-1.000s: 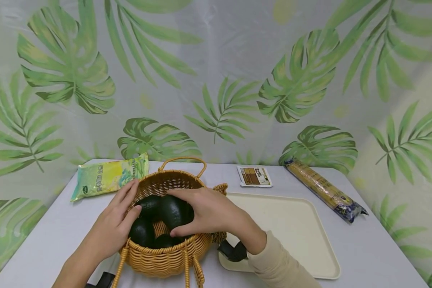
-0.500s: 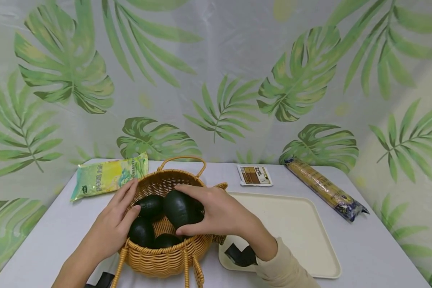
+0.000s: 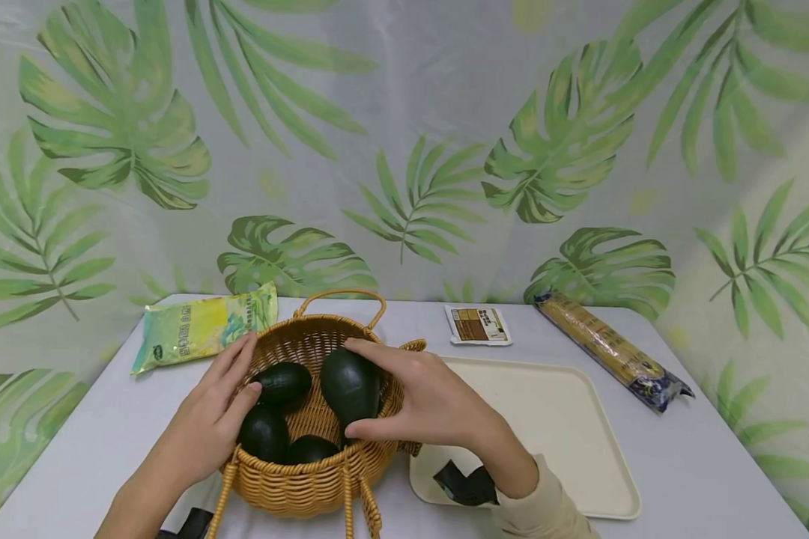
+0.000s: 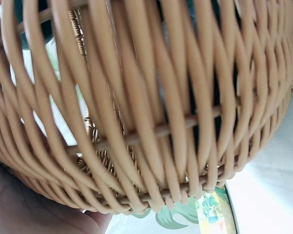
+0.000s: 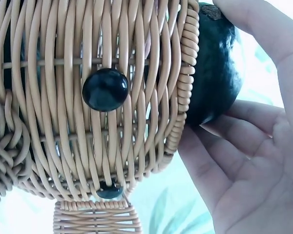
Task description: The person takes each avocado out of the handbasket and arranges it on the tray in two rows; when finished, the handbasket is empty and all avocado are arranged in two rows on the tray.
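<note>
Dark green avocados [image 3: 349, 385] sat in a tan woven basket [image 3: 310, 479] on a pale grey table [image 3: 701, 464], beside a cream tray [image 3: 566, 442], a yellow-green packet [image 3: 202, 327] and a leaf-printed green-and-white backdrop [image 3: 404, 150].

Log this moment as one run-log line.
right hand: grips avocado | left hand: rests on basket rim | tray: beside basket

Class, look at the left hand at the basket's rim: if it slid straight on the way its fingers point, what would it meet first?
Probably the upper left avocado in the wicker basket; the left hand points toward it, though depth is unclear.
</note>
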The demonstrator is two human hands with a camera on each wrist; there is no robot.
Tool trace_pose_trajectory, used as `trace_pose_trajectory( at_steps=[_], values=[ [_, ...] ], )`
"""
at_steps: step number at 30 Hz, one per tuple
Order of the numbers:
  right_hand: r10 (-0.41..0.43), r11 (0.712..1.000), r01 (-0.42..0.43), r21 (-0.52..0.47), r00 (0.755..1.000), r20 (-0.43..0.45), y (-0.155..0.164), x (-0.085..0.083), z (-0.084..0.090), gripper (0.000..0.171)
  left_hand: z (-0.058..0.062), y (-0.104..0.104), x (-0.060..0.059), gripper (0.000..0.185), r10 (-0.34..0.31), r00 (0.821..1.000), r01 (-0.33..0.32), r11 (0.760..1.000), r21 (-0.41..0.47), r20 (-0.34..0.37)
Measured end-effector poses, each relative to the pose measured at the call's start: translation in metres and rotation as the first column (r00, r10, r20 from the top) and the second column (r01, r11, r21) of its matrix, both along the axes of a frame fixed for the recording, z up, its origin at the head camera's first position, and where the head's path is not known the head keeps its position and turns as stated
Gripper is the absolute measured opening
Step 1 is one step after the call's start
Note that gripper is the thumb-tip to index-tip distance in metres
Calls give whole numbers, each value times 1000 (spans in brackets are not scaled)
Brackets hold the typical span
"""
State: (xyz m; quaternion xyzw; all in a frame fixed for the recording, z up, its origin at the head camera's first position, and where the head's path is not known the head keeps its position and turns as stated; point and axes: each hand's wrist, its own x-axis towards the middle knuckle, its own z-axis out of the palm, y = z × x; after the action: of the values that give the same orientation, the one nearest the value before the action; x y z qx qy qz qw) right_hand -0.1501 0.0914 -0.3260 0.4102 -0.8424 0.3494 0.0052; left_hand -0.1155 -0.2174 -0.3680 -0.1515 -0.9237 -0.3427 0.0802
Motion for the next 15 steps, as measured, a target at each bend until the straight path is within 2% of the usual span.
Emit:
trace_pose_trajectory(
  at_steps=[15],
  values=[
    [-25,999,23,-50,998,-50,13,8,6,88,0,0,0,63,2,1000,-2,1000,2,0]
  ],
)
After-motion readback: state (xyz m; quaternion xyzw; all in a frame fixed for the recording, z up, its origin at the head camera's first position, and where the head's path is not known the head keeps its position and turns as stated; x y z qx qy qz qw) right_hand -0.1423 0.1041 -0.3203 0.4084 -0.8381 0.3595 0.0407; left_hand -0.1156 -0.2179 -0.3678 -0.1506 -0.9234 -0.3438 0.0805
